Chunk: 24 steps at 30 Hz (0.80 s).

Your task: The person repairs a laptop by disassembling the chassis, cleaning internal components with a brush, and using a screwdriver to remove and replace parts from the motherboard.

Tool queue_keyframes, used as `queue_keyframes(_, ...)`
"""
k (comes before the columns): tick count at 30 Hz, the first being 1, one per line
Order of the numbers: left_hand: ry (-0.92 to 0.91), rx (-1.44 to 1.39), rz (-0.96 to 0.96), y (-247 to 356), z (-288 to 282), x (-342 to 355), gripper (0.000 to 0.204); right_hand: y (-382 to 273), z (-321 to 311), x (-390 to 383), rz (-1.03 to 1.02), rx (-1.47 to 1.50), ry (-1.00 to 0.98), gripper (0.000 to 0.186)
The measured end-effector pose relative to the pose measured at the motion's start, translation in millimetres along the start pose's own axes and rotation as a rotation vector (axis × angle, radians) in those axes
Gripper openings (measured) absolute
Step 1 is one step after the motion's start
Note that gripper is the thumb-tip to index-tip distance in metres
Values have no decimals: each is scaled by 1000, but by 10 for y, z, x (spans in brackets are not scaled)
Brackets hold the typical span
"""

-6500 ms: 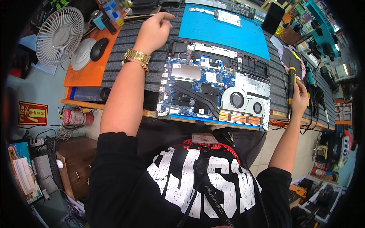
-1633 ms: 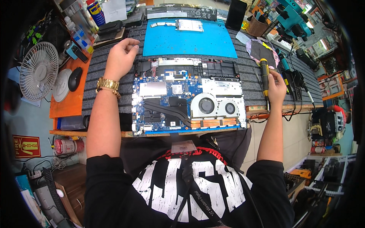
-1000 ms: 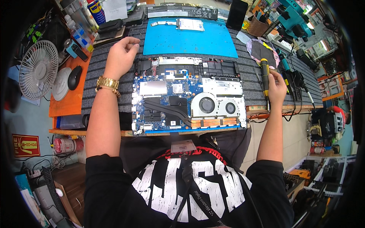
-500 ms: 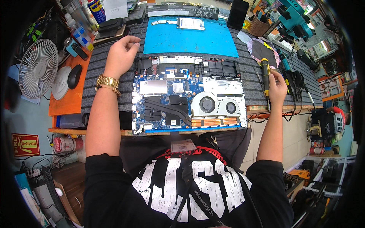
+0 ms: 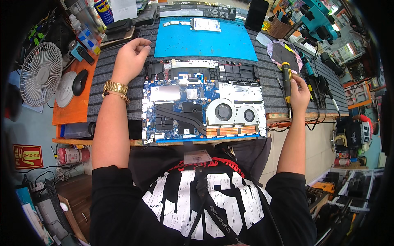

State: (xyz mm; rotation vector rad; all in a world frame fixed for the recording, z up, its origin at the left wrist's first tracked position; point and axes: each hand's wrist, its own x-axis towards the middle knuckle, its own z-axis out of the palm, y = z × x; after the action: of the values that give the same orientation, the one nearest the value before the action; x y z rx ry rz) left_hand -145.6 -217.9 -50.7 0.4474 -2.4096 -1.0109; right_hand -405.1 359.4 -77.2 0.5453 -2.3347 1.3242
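An opened laptop base (image 5: 171, 94) lies in front of me, its blue circuit board, black heat pipes and two fans (image 5: 223, 112) exposed. My left hand (image 5: 132, 59) rests on the striped grey mat beside the laptop's far left corner. Its fingers are loosely bent, the thumb stands apart, and nothing shows in it. To the right of the laptop, my right hand (image 5: 300, 93) is closed around a yellow and black screwdriver (image 5: 286, 82). That tool points toward me, its tip near the table's front edge, away from the laptop.
Beyond the laptop lies a blue work mat (image 5: 205, 45) with a silver drive (image 5: 206, 25) on it. A long black laptop battery (image 5: 197, 11) sits behind. A white fan (image 5: 42, 74) and a black mouse (image 5: 81, 82) stand left. Tools and cables (image 5: 318, 88) lie right.
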Motion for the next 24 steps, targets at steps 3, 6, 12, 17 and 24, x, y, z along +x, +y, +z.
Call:
queue_keyframes(3, 0, 5, -6, 21, 2, -1, 30, 5, -2, -4, 6, 12, 2, 25)
queue_keyframes(6, -4, 5, -9, 20, -1, 4, 30, -6, 4, -6, 12, 22, 4, 24)
queue_keyframes(12, 51, -26, 43, -12, 23, -8, 28, -61, 6, -13, 26, 4, 4, 24)
queue_keyframes(17, 47, -16, 43, -19, 25, 0, 29, -38, -3, -11, 13, 20, -1, 25)
queue_keyframes(24, 51, -38, 53, -52, 39, 8, 30, -15, -5, -2, 21, 24, -7, 24)
